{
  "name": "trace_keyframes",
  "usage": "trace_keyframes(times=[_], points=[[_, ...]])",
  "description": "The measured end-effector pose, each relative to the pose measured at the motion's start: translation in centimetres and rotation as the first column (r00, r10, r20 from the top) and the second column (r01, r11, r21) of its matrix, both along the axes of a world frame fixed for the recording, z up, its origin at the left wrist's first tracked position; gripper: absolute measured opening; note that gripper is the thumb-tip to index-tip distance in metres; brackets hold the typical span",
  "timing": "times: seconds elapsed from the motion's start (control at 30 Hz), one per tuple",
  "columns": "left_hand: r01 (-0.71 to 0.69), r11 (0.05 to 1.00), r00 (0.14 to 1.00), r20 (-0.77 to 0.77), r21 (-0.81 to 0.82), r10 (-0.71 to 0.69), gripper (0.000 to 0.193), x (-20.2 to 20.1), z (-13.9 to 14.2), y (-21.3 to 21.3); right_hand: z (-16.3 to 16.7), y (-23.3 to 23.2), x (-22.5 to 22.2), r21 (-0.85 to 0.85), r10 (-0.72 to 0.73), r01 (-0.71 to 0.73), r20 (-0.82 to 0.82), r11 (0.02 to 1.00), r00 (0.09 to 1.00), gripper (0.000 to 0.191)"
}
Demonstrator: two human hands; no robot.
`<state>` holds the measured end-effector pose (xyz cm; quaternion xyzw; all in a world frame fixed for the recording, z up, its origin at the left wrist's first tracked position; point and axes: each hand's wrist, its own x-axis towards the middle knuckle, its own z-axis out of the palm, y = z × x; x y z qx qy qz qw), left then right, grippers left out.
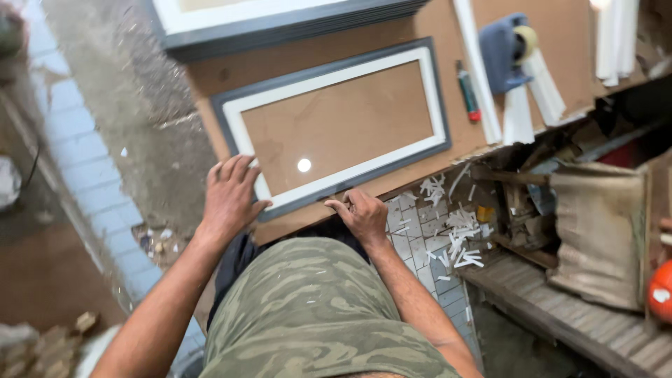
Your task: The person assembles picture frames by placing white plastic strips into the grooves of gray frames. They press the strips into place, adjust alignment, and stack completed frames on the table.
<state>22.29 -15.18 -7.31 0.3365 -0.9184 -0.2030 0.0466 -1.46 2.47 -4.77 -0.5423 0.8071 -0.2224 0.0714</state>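
Seen from above: a rectangular picture frame [334, 124] with a dark grey outer edge and a white inner border, lying flat on a brown board worktop [420, 21], long side running left to right, glazed middle catching one bright spot of light. Left hand [229, 198] spread flat, palm down, fingers apart, pressing on the near left corner of the frame, gripping nothing. Right hand [362, 214] at the near long edge, just right of the left hand, fingers curled narrow with thumb and forefinger pinched against the grey edge; whether something small sits in that pinch, cannot tell. Both forearms reaching up from a camouflage-patterned garment [322, 315] at the near side.

Farther off, at the far edge of the worktop, a stack of similar grey and white frames [280, 21]. To the right of the frame, a long white moulding strip [478, 70], a small red and green tool [467, 94] lying beside it, and a blue tape dispenser [507, 45] holding a tape roll. Below the worktop, on the right, white offcut scraps [458, 238] scattered over pale floor tiles, beside a wooden shelf [560, 308] and a tan sack [598, 231].
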Motion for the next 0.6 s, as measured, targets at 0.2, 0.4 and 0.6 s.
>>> trace_keyframes(times=[0.2, 0.4, 0.6], points=[[-0.070, 0.997, 0.996, 0.055, -0.038, 0.072, 0.076, 0.2, 0.1, -0.1, 1.9, 1.7, -11.6, -0.179, -0.419, 0.408, -0.025, 0.895, 0.908, 0.027], [-0.248, 0.951, 0.964, -0.147, -0.183, 0.223, 0.081, -0.4, -2.6, 2.6, 2.1, 0.4, -31.9, -0.477, -0.597, 0.590, 0.157, 0.652, 0.786, 0.034], [-0.433, 0.896, 0.868, -0.315, -0.102, 0.384, 0.080, -4.5, -3.3, 5.4, 3.6, -2.5, -45.9, -0.021, -0.361, 0.582, 0.765, 0.813, 0.533, 0.028]])
